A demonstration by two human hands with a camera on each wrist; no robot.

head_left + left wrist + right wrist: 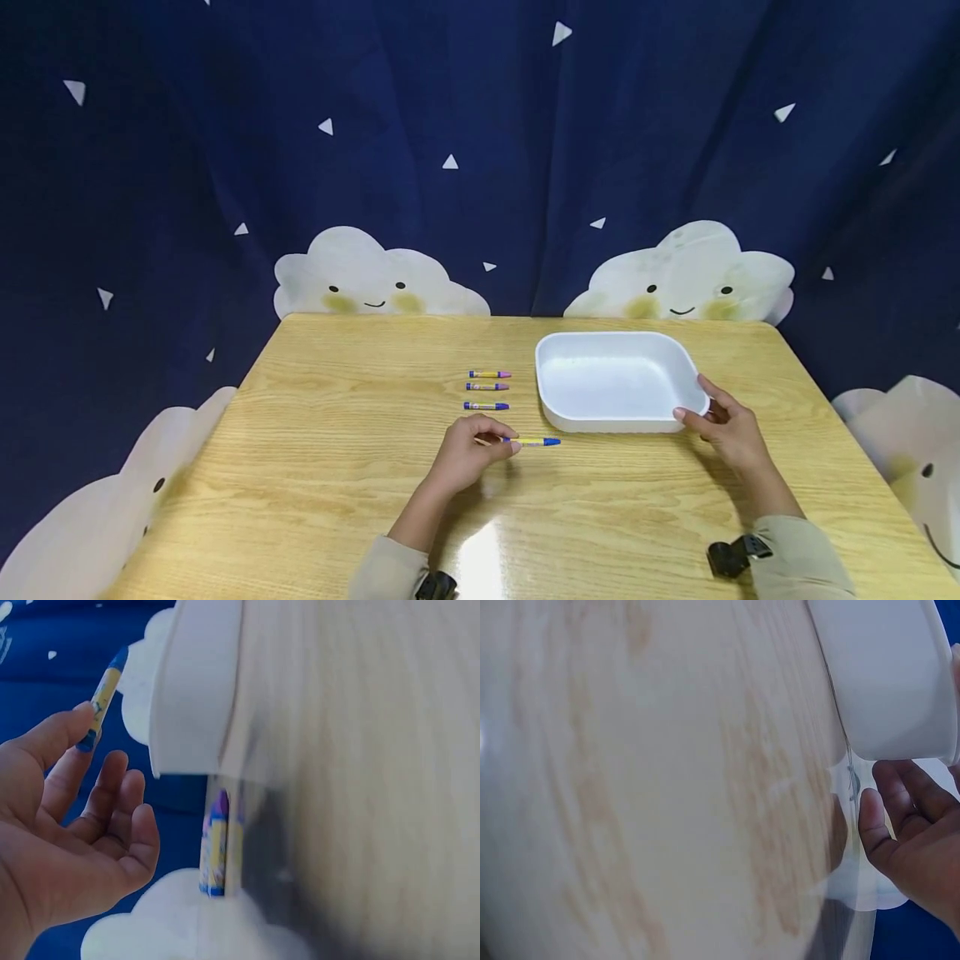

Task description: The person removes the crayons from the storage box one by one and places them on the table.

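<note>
My left hand (471, 454) pinches a blue crayon (536, 442) with a yellow wrapper between thumb and index finger, above the table. In the left wrist view the other fingers of that hand (82, 832) are loosely bent and the crayon (105, 694) sticks out past the fingertips. My right hand (731, 429) holds the right end of a white basin (615, 423), its thumb at the front rim. Left of the basin lie a dark blue crayon (486, 407), a purplish crayon (487, 387) and a pink crayon (490, 375), roughly parallel.
The wooden table (337, 500) reaches back to a dark blue curtain (450, 100) with white triangles and cloud shapes. A black wrist camera (727, 558) sits at the right sleeve, another camera (437, 586) at the left sleeve.
</note>
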